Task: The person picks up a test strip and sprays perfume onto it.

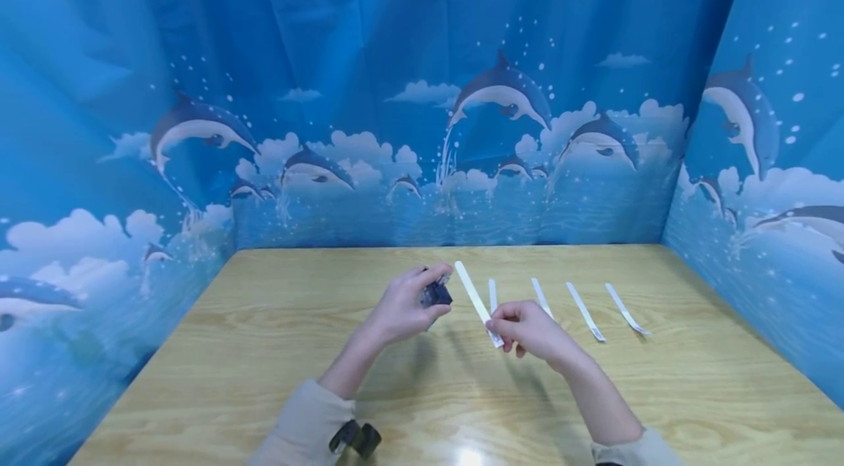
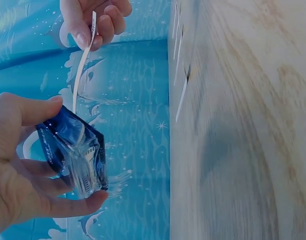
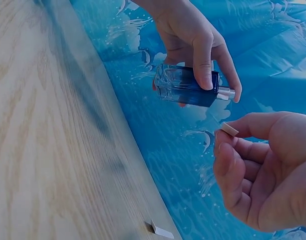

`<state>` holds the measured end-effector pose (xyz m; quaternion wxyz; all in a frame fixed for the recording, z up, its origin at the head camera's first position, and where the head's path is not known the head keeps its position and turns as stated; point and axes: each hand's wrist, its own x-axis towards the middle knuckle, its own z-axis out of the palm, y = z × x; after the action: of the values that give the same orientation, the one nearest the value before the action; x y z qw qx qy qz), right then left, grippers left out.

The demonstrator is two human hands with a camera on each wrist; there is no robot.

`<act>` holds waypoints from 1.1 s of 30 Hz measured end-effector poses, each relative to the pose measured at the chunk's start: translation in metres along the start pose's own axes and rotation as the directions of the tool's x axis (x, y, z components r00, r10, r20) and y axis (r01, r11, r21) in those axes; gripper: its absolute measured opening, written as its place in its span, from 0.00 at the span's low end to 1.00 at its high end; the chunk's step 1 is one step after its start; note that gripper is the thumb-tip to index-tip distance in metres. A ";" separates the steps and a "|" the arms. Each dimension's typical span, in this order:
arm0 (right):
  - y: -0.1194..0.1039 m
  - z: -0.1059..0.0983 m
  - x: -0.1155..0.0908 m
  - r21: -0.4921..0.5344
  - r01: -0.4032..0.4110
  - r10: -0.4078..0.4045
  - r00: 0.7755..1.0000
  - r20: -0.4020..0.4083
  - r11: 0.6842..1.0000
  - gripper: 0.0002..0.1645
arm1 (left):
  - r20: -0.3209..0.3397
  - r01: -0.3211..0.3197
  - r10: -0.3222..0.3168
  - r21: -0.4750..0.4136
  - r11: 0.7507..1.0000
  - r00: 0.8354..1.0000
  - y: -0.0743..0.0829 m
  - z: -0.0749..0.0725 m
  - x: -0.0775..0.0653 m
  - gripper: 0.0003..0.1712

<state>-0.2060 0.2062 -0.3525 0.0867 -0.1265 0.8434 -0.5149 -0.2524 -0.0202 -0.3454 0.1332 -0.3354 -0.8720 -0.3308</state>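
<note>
- Left hand: one, raised above the table, fingers and thumb curled around the bottle, index fingertip at its nozzle.
- Right hand: one, raised beside the left, thumb and index finger pinching the held strip near its lower, printed end.
- Small angular glass bottle, dark blue shading to clear at the base: one, in the left hand, above the table, apart from the right hand; short silver nozzle at its top.
- Long narrow white paper strip, held: one, slanting up from the right hand, its far end near the bottle.
- Narrow white paper strips, loose: four, spaced in a row on the table; first and second partly hidden by the right hand; third and fourth to its right.
- Light wood-grain table: one, beneath all.
- Light beige sleeves: two, one per arm; black strap at the left.
- Blue curtain printed with dolphins and clouds: behind and at both sides.
</note>
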 end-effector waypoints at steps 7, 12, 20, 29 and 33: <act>0.000 -0.002 0.001 0.014 -0.016 0.016 1.000 -0.003 1.000 0.13 | 0.019 0.073 -0.073 -0.021 0.997 0.997 0.000 -0.004 0.001 0.32; -0.001 -0.003 0.000 0.012 -0.023 0.023 1.000 -0.014 1.000 0.12 | 0.021 0.129 -0.128 -0.060 0.990 0.992 -0.002 -0.008 0.000 0.35; 0.001 -0.006 -0.001 0.023 -0.014 0.015 1.000 -0.009 1.000 0.12 | -0.006 0.148 -0.149 -0.086 0.985 0.989 -0.005 -0.010 0.000 0.34; 0.003 -0.004 -0.001 0.013 -0.013 0.013 1.000 -0.004 1.000 0.12 | 0.010 0.125 -0.125 -0.049 0.991 0.992 -0.001 -0.014 0.004 0.36; 0.002 -0.004 0.000 0.002 -0.011 0.011 1.000 -0.007 1.000 0.13 | 0.035 0.121 -0.120 -0.036 0.992 0.992 0.003 -0.015 0.007 0.35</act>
<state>-0.2070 0.2106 -0.3521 0.0867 -0.1201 0.8439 -0.5157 -0.2553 -0.0251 -0.3302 0.0922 -0.2900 -0.8863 -0.3491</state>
